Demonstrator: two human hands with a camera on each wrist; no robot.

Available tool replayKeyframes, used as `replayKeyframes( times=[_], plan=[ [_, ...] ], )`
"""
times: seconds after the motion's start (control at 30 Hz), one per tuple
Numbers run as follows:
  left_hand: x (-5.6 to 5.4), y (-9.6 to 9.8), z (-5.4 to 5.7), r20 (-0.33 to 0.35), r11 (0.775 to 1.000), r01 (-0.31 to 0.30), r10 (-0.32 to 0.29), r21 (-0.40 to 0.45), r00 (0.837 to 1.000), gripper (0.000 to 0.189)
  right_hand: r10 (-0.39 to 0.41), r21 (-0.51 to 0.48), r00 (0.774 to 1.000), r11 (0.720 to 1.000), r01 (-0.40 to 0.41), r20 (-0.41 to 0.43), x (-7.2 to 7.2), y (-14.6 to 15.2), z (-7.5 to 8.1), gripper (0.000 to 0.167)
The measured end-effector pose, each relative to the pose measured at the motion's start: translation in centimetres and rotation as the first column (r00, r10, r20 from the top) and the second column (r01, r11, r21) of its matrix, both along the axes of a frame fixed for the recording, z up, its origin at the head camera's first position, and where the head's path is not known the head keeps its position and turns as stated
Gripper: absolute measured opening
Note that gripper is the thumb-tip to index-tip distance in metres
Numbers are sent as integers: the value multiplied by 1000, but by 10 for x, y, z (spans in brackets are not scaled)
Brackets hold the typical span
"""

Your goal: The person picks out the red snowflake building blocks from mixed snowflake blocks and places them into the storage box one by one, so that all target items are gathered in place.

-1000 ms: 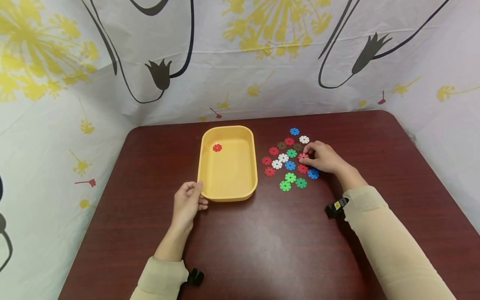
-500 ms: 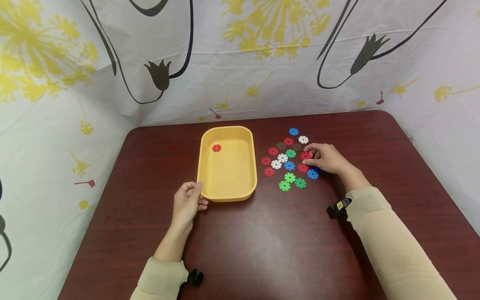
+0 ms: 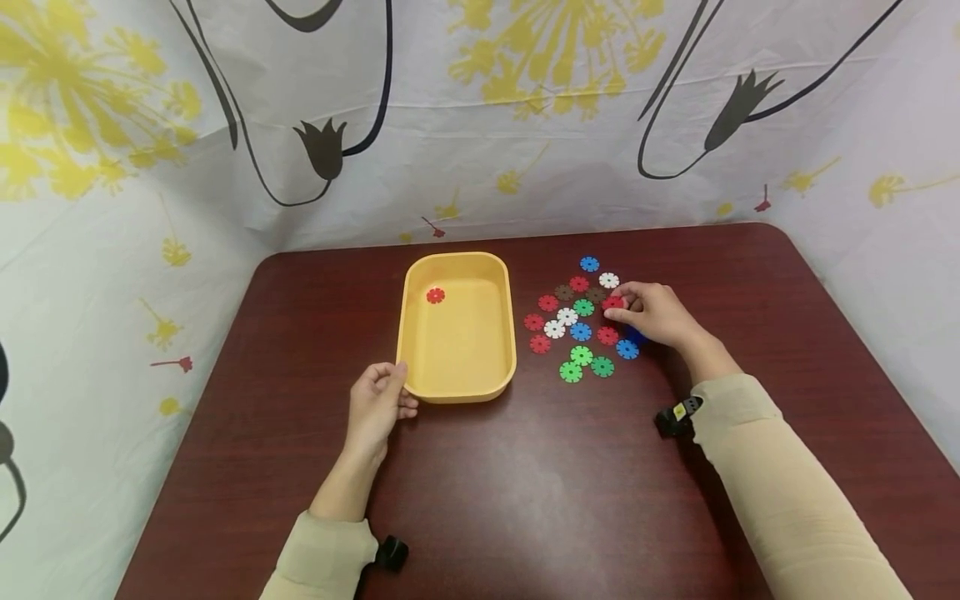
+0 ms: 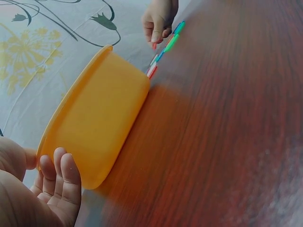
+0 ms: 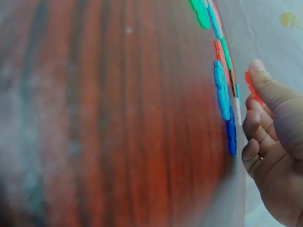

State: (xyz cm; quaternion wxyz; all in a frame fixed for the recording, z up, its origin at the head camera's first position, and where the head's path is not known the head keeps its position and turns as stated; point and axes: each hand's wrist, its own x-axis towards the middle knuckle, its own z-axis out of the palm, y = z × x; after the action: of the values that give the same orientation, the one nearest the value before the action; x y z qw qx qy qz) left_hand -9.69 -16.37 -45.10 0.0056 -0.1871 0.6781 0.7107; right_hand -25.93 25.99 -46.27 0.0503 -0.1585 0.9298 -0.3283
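A yellow plastic tray (image 3: 456,354) lies on the table with one red notched disc (image 3: 436,296) inside it. My left hand (image 3: 375,407) grips the tray's near left corner, the thumb at the rim and the other fingers against the outer wall (image 4: 97,118), as the left wrist view shows. To the right, my right hand (image 3: 658,315) pinches another red snowflake disc (image 5: 252,89) between thumb and fingers. In the right wrist view that disc is lifted above the table. Beneath and beside this hand lie a dark blue disc (image 3: 636,335) and a lighter blue disc (image 3: 627,349).
Several loose snowflake discs in white, green, brown, red and blue lie flat right of the tray, among them a light green disc (image 3: 571,372) and a white disc (image 3: 554,329). A patterned cloth (image 3: 480,183) hangs behind the dark red wooden table (image 3: 525,500).
My right hand has picked a red disc up from the pile and raised it slightly, drawing a little to the right. The left hand and tray stay in place.
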Motion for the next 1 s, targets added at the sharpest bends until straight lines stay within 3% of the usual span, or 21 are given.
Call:
replayKeyframes(
  times=[0.33,0.7,1.0],
  plan=[
    [1,0,1,4,1000,3,-3,-5,1000,27,-45,-53,995,998,40,-90,-3,-16,15,40],
    [1,-1,0,-6,1000,-1,1,3,1000,25,-76,-121,995,990,68,-64,-5,-36,25,43],
    [1,0,0,-6,1000,-7,7,7,1000,25,-54,-170,991,985,32,-122,-8,-55,33,40]
  ],
)
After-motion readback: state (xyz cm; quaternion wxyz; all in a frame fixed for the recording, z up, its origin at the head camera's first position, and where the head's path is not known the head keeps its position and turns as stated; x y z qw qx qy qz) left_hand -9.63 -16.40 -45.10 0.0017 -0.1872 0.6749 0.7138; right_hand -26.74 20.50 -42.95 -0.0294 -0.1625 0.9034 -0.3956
